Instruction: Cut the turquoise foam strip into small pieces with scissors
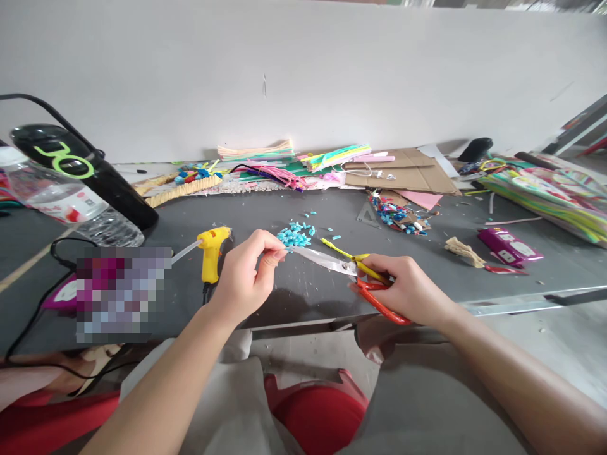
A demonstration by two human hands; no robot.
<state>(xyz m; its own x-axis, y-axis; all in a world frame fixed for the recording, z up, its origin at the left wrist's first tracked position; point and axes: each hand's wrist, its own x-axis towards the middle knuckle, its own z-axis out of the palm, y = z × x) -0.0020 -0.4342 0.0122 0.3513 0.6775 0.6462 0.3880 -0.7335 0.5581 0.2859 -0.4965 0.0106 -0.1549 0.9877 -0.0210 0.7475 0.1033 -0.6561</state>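
My right hand (403,284) is wrapped round the handles of a pair of scissors (327,260), whose silvery blades point left. One handle loop is red-orange; yellow shows at the other. Close to the blade tips, my left hand (251,268) pinches thumb against forefinger, and what lies between them is too small to make out. Just beyond these fingertips is a pile of short light-blue cut pieces (294,235), with a few scattered around it. A thin yellow stick-like piece (336,246) lies behind the blades.
Left of my hands stands a yellow glue gun (211,253). Farther left are a clear plastic bottle (71,196) and a black bottle (90,170). Fuzzy craft stems (336,157) and cardboard (403,174) line the wall. Rightward lie colourful scraps (401,215) and a purple box (509,246).
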